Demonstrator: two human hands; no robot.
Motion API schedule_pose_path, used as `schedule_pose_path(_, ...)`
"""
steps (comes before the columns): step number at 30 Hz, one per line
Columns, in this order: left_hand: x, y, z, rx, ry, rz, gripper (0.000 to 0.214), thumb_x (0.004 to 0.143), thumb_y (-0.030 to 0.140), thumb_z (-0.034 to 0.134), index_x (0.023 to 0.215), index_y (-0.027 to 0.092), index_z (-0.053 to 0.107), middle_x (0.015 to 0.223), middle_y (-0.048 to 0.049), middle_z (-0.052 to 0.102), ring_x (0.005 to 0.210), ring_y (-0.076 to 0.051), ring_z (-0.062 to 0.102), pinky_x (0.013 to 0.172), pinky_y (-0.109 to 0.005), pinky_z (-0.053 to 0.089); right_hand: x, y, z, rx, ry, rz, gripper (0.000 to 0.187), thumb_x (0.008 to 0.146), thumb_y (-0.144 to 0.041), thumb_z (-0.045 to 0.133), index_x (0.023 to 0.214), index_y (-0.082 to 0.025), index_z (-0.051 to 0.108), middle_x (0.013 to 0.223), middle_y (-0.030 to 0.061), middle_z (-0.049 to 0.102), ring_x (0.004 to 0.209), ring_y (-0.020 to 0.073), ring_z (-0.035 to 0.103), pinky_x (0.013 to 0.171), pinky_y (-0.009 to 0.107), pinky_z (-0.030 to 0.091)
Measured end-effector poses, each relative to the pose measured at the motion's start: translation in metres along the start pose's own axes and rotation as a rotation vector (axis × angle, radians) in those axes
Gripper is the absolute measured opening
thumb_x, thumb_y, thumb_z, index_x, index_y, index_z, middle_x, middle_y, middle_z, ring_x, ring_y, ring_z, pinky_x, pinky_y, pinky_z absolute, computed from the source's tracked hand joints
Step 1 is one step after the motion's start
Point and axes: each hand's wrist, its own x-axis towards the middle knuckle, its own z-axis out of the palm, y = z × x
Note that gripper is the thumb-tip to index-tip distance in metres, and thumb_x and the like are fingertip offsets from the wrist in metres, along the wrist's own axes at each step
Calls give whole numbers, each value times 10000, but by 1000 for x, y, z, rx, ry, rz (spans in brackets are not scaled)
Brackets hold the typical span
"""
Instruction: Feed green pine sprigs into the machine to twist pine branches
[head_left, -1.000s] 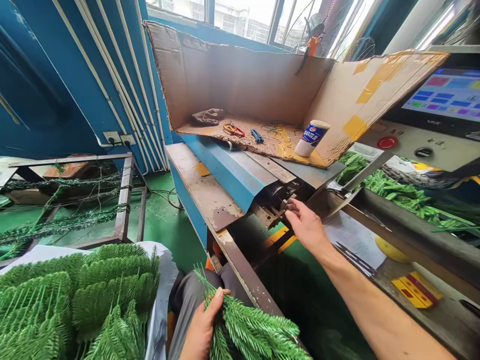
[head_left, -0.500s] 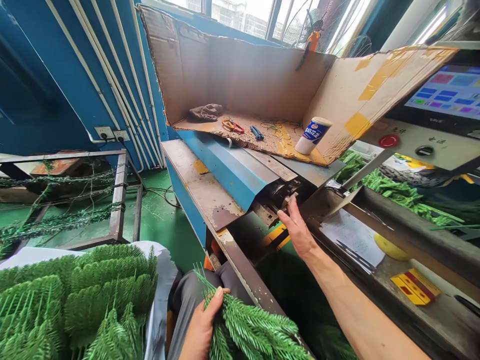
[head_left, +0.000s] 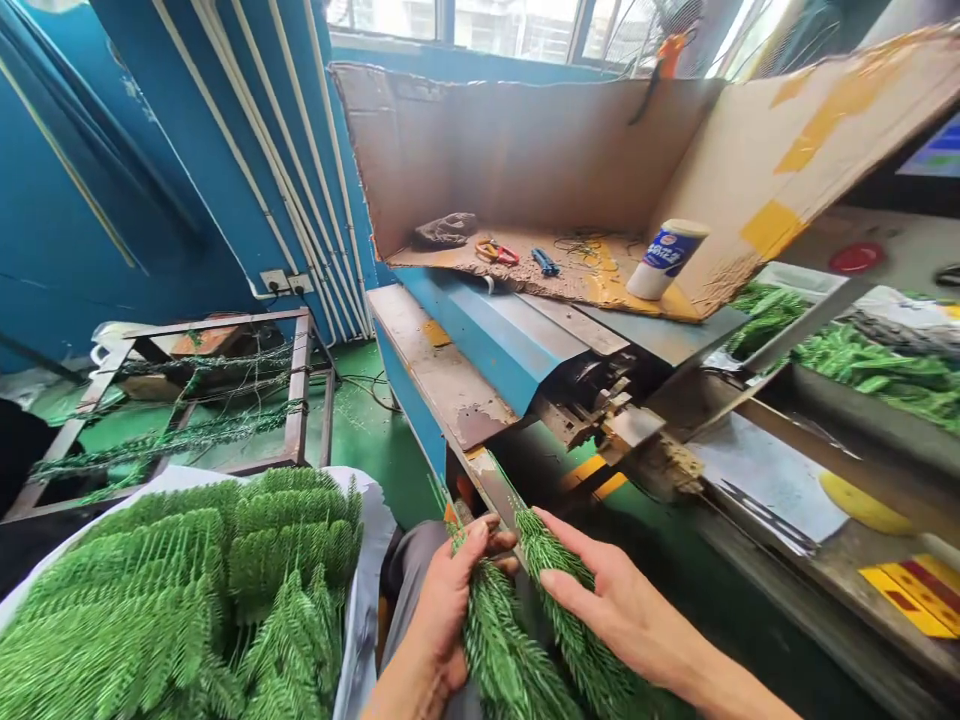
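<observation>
My left hand (head_left: 454,600) is shut around the stem of an artificial pine branch (head_left: 499,640) of green plastic needles, held low over my lap. My right hand (head_left: 619,605) lies against the needles of that branch, with its fingers stretched out. To my left, a heap of similar artificial pine branches (head_left: 180,600) rests on a white sack (head_left: 375,530). Both hands are clear of the metal cutting machine (head_left: 577,400), whose blue cover (head_left: 487,330) runs ahead of them.
A cardboard shield (head_left: 517,160) backs the machine, with scissors (head_left: 496,252), blue pliers (head_left: 545,262) and a white cup (head_left: 666,260) on it. A metal frame (head_left: 296,390) holding green garland stands at left. More green branches (head_left: 862,360) lie at right.
My right hand has moved back from the machine's mechanism and down onto the branch. My left hand still holds the branch, and the view has shifted slightly.
</observation>
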Motion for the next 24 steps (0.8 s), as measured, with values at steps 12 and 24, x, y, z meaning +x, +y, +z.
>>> schedule_pose_path(12, 14, -38, -60, 99, -15, -115, 424, 619, 347, 785, 961, 143, 638, 709, -59, 682, 569, -196, 650, 589, -327, 502, 16, 10, -165, -1406, 247, 186, 474, 881, -236, 425, 1349, -171, 386, 989, 86, 614, 809, 256, 628, 628, 343, 499)
schedule_pose_path(24, 20, -47, -74, -7, -357, 34, 490, 683, 498, 683, 1085, 222, 638, 866, -90, 705, 767, -229, 640, 708, -352, 467, 51, 28, -149, -1463, 432, -52, 494, 940, -255, 383, 1387, -82, 262, 1011, 139, 587, 840, 234, 598, 654, 313, 493)
